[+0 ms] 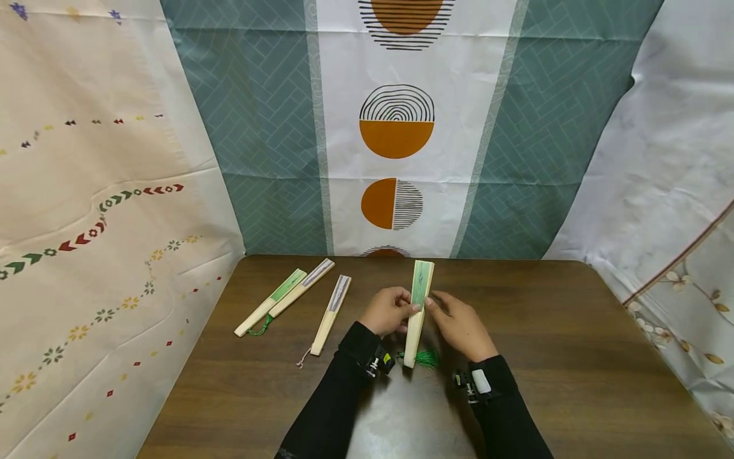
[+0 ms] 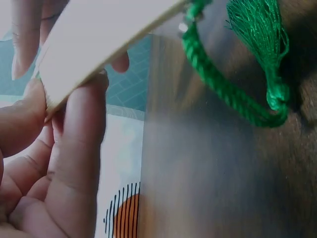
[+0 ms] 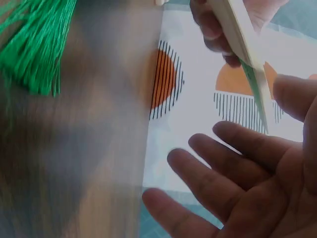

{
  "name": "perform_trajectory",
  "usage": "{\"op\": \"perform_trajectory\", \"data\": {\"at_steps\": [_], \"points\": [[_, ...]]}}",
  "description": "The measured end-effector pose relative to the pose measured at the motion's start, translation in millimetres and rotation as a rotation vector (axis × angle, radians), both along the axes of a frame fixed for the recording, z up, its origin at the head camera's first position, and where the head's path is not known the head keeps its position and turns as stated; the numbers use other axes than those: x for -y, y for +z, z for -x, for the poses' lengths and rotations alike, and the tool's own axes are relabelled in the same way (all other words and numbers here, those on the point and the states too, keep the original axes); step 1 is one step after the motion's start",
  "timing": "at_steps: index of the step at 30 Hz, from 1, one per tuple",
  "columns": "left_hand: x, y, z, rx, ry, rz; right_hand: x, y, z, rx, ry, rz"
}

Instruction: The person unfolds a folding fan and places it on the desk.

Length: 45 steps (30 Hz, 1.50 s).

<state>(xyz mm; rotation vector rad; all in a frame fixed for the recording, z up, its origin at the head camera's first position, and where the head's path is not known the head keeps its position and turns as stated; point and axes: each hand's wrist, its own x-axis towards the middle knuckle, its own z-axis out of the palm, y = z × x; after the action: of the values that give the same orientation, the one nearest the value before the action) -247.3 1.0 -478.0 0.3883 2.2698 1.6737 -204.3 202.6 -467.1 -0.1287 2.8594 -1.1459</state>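
Observation:
In the head view a folded hand fan with a green panel stands nearly upright over the table. My left hand pinches it between thumb and fingers along its left edge. On the other side is my right hand, its thumb at the fan's right edge. The right wrist view shows that hand's fingers spread and fairly straight beside the fan. From the fan's lower end hangs a green tassel on a braided cord, seen close up in the left wrist view.
Left on the brown table lie a folded fan with a green panel, a grey-panelled fan touching it, and another grey-panelled fan nearer my left arm. A patterned curtain hangs behind the table's back edge.

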Motion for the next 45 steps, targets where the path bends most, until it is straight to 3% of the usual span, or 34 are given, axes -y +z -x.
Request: {"op": "perform_trajectory", "data": {"at_steps": [4,10,16,20,28,37,45], "points": [[-2,3.1,-3.0,0.031,0.006,-0.026,2,-0.2,-0.2,-0.004,0.028,0.034],[-2,-1.6,0.9,0.046,-0.027,-0.035,2,0.6,1.5,0.011,0.055,0.083],[-4,-4.5,3.5,0.058,-0.038,-0.043,1,-2.4,5.7,0.062,0.052,0.233],[-5,-3.2,3.5,0.06,-0.041,-0.049,2,-4.1,6.6,0.093,0.036,0.34],[-1,0.4,3.3,0.073,-0.017,-0.077,9,-2.1,7.4,0.122,-0.046,0.445],[-3,-0.8,3.1,0.087,-0.014,-0.101,10,-2.1,4.7,0.123,-0.092,0.463],[-4,-0.9,1.6,0.097,0.026,-0.109,9,-1.5,3.1,0.137,-0.135,0.481]]}}
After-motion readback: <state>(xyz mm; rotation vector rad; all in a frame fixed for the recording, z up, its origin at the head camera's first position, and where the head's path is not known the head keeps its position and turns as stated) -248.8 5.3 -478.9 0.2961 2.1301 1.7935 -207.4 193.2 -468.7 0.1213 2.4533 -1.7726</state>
